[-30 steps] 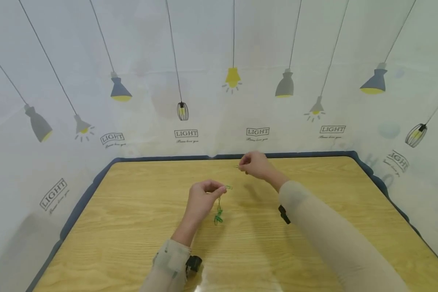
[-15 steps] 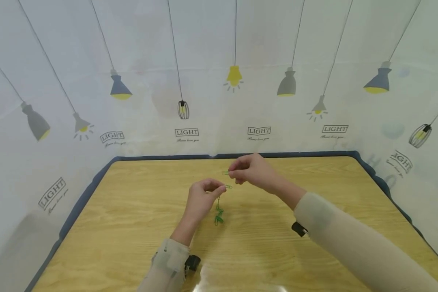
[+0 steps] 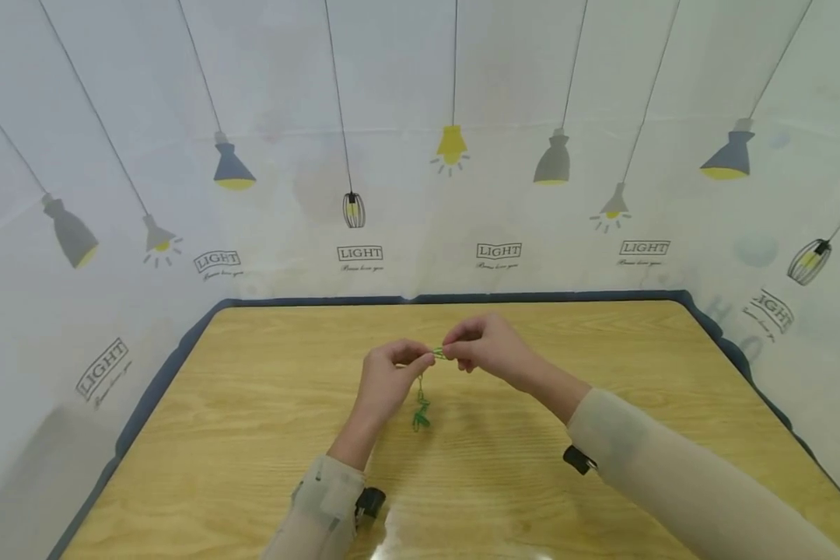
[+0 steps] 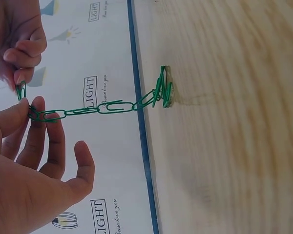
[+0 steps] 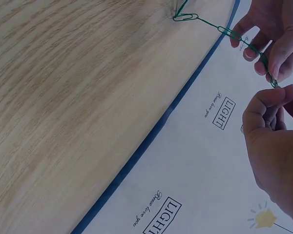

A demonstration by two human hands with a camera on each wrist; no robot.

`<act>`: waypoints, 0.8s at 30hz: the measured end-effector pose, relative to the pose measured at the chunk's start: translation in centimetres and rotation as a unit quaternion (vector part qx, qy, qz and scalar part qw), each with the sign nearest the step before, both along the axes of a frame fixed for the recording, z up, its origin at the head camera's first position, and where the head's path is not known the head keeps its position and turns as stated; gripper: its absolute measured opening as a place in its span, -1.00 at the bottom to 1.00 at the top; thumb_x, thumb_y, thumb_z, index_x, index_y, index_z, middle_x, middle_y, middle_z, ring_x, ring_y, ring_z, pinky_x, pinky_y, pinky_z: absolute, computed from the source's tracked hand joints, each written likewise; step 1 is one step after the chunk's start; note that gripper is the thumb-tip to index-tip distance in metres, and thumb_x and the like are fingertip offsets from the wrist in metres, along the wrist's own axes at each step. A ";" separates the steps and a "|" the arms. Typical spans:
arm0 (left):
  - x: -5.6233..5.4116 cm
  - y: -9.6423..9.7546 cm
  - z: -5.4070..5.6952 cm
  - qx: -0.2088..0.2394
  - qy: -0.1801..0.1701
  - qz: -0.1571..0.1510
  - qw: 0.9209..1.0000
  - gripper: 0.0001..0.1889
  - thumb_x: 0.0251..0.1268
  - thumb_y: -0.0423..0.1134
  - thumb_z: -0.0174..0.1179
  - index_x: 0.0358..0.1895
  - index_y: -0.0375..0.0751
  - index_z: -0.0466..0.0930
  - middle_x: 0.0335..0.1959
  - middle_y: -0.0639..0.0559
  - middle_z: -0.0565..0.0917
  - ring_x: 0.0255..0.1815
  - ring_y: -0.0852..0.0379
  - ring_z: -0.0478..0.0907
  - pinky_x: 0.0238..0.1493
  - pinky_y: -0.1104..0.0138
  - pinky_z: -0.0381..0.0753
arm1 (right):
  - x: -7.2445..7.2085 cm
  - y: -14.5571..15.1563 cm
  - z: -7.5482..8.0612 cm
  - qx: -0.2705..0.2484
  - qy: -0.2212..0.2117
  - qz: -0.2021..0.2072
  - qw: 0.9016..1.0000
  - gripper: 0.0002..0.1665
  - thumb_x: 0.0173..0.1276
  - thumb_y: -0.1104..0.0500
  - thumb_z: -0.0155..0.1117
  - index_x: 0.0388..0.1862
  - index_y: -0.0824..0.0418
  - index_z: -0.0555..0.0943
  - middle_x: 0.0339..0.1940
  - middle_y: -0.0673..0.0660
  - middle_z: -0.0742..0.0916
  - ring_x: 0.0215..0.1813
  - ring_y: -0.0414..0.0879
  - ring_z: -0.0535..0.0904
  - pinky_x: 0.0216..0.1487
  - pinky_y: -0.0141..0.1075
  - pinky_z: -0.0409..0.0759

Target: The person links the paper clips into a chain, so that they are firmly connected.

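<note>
A chain of linked green paper clips (image 4: 115, 107) hangs from my left hand (image 3: 386, 381), its lower end bunched at the tabletop. Thumb and forefinger of that hand pinch the top clip of the chain. Facing it from the right, my right hand (image 3: 491, 348) pinches a single green paper clip (image 4: 21, 90) between thumb and forefinger. In the head view the two clips overlap in the narrow gap between the fingertips. From the right wrist view, the clip ends (image 5: 274, 83) show between both hands, partly covered by fingers.
A wood-grain table (image 3: 252, 435) lies under both hands, with a dark blue edge (image 3: 308, 300) along its back. Behind it rises a white wall covering (image 3: 273, 225) printed with lamps and lettering. Black wrist cameras (image 3: 369, 504) sit on both sleeves.
My right hand has come left and down toward my left hand, bringing its paper clip to the top clip of the chain. The left hand has stayed almost still.
</note>
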State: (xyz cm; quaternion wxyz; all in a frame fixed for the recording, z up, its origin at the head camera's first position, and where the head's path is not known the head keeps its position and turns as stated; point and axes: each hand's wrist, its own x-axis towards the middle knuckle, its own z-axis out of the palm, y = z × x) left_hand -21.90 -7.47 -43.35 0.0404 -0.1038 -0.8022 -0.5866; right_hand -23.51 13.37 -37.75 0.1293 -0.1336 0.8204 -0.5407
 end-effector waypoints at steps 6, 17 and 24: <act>0.2 0.1 0.2 0.005 0.003 -0.002 1.000 -0.86 0.48 -0.14 0.39 -0.10 -0.11 0.84 -0.15 -0.04 0.84 -0.13 0.11 0.73 -0.04 0.22 0.73 | 0.2 0.4 -0.1 0.003 -0.010 -0.005 1.000 -0.79 0.53 0.18 0.38 -0.03 0.32 0.76 -0.39 0.06 0.73 -0.25 0.10 0.69 -0.19 -0.22 0.74; 0.1 0.1 0.1 0.004 -0.004 0.004 1.000 -0.85 0.47 -0.12 0.40 -0.10 -0.09 0.84 -0.14 -0.01 0.84 -0.11 0.14 0.71 -0.03 0.23 0.73 | 0.1 1.2 -0.4 0.001 -0.022 -0.005 1.000 -0.77 0.54 0.22 0.34 0.00 0.37 0.73 -0.33 0.09 0.73 -0.24 -0.05 0.69 -0.10 -0.22 0.76; -0.1 0.0 0.2 -0.002 -0.011 -0.013 1.000 -0.84 0.51 -0.14 0.37 -0.05 -0.12 0.81 -0.11 -0.03 0.83 -0.10 0.13 0.71 -0.05 0.24 0.72 | 0.4 1.7 -0.2 0.029 -0.006 -0.012 0.999 -0.83 0.58 0.24 0.29 -0.04 0.34 0.71 -0.31 0.10 0.74 -0.19 -0.01 0.68 -0.08 -0.25 0.74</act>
